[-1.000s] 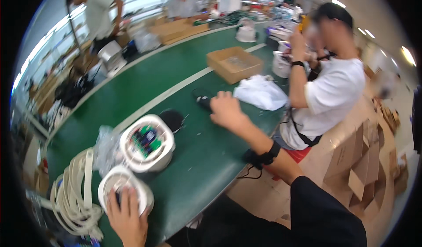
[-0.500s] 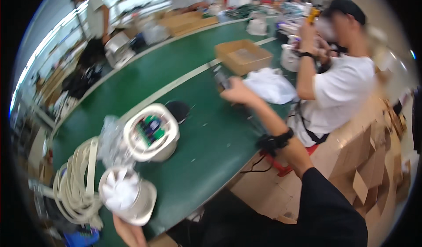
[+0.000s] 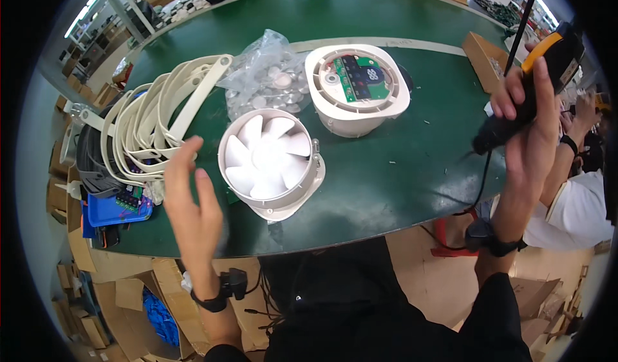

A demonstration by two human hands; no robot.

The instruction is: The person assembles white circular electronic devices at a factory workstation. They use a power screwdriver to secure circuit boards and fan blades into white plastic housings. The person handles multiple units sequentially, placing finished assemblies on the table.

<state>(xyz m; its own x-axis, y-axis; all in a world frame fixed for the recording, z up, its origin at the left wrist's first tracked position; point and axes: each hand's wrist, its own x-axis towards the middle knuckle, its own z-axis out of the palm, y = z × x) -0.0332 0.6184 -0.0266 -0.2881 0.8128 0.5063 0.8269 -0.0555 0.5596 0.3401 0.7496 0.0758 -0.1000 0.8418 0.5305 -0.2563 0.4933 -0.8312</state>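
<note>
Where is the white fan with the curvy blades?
In the head view, the white fan sits on the green table near its front edge, just right of the open left hand and in front of the bag of discs.

Electric screwdriver (image 3: 534,85): its tip is hidden behind the right hand (image 3: 531,137).
Left hand (image 3: 193,207): motion-blurred.

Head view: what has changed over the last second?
The right hand reached across the table, took up the black and yellow power screwdriver and brought it back raised. The left hand let go of the fan housing and now hovers open. Circuit-board unit unmoved.
</note>
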